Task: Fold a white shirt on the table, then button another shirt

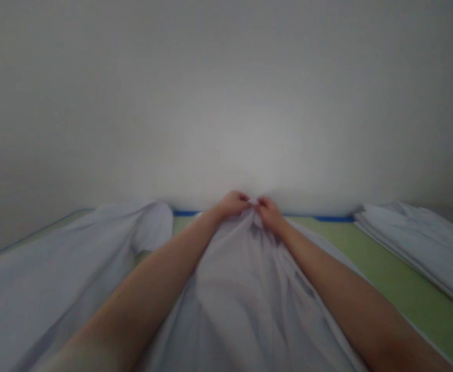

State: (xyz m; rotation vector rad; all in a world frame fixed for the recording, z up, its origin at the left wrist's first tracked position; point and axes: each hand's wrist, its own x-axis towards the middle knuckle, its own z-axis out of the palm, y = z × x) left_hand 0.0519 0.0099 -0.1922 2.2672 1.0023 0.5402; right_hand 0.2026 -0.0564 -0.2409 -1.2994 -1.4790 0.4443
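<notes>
Both arms stretch forward over a white garment (241,289), perhaps a shirt, whose exact kind I cannot make out. Its far edge is lifted and gathered between my hands, and the cloth falls toward me in loose folds. My left hand (234,203) pinches the raised edge from the left. Close beside it, my right hand (268,211) grips the same edge, fingers closed. Blur hides the fingertips. Below, the cloth spreads across a green table surface (389,274).
A loose white garment (63,258) lies spread at the left. On the right rests a stack of folded white cloth (423,237). Blue edging (332,219) runs along the table's far side, and a plain pale wall (226,103) rises directly behind it.
</notes>
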